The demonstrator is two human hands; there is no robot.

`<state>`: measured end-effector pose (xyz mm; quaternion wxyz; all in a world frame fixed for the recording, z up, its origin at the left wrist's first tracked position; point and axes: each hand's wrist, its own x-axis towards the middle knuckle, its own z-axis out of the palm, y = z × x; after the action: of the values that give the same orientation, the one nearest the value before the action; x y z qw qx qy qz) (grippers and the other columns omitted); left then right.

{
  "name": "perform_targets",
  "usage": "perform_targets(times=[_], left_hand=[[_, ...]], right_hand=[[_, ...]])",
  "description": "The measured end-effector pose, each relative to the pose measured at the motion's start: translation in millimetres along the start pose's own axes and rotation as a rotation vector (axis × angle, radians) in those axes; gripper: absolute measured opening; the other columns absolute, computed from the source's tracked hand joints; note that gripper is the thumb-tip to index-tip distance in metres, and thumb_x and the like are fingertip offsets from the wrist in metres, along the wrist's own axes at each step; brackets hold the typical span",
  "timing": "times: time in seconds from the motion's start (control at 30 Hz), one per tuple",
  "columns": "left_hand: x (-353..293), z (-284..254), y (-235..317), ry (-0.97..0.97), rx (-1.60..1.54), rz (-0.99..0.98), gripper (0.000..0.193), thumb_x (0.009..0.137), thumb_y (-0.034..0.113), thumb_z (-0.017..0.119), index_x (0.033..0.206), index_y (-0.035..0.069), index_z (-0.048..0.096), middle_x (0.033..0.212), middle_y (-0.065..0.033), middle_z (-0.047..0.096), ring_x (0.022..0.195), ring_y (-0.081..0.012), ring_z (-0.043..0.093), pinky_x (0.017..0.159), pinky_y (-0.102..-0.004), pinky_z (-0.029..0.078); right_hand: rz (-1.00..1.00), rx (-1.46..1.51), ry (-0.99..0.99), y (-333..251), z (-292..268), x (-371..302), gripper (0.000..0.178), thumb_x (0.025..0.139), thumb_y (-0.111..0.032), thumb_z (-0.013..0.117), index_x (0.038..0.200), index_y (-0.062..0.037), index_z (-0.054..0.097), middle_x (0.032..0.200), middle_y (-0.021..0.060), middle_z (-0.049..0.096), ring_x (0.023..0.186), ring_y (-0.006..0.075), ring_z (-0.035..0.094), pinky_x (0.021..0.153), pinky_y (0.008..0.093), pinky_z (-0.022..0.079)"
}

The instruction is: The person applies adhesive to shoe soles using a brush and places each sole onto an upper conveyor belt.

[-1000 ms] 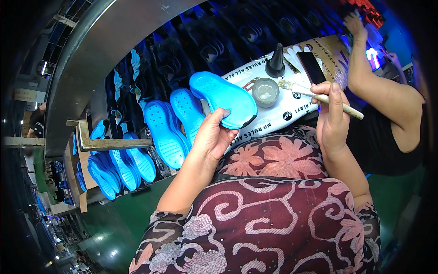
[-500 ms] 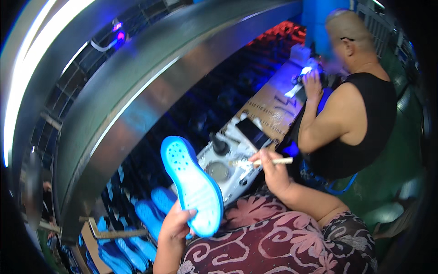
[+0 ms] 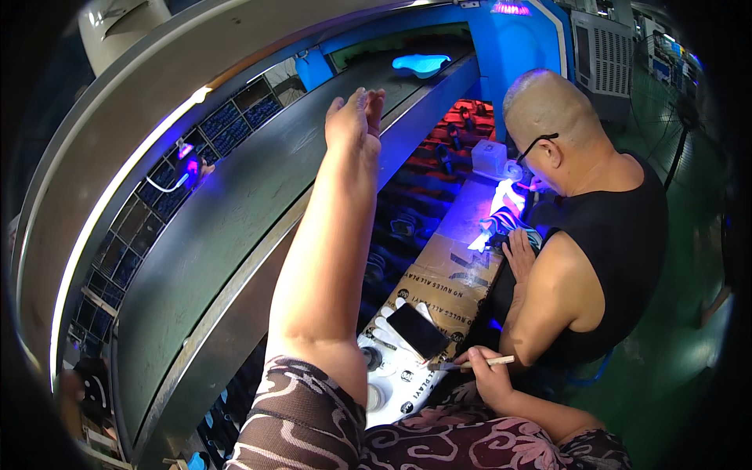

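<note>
Reaching over the belt (image 3: 211,258) in the head view, held the left hand (image 3: 356,119) loosely spread, seemingly empty, short of the blue sole (image 3: 421,65) lying there. Pinched the brush (image 3: 501,360) between thumb and fingers of the right hand (image 3: 489,379). Was best done with sole flat and brush clear of the phone (image 3: 417,329). Counted one sole, one brush, one phone, one part-hidden jar (image 3: 374,397).

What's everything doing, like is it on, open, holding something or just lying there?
Left hand: open, raised, empty.
Right hand: closed around the brush.
Blue sole: lying on the belt, apart from the left hand.
Belt: moving or stopped, can't tell.
Phone: lying down, screen dark.
</note>
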<state>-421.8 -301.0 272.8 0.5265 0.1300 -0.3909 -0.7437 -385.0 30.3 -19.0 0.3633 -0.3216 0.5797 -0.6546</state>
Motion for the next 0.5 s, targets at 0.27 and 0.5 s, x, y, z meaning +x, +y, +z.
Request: perform_targets(times=[0.27, 0.5], left_hand=[[-201.9, -117.8, 21.6, 0.005, 0.572, 0.042, 0.015, 0.090, 0.017, 0.063, 0.093, 0.004, 0.057, 0.068, -0.0028, 0.054, 0.062, -0.0090, 0.053, 0.054, -0.0251, 0.048], [-476.3, -337.8, 109.7, 0.621, 1.230, -0.212, 0.029, 0.098, 0.022, 0.049, 0.101, -0.002, 0.063, 0.076, -0.0078, 0.067, 0.066, -0.0124, 0.063, 0.062, -0.0242, 0.049]], right_hand=[[0.056, 0.094, -0.083, 23.1, 0.3, 1.0, 0.037, 0.100, -0.023, 0.042, 0.082, 0.0022, 0.063, 0.073, 0.0050, 0.060, 0.069, 0.0103, 0.053, 0.066, 0.0244, 0.044], [0.045, 0.093, -0.157, 32.5, 40.1, -9.0, 0.040, 0.101, -0.027, 0.039, 0.081, 0.0007, 0.060, 0.074, 0.0056, 0.059, 0.067, 0.0127, 0.052, 0.066, 0.0273, 0.043]])
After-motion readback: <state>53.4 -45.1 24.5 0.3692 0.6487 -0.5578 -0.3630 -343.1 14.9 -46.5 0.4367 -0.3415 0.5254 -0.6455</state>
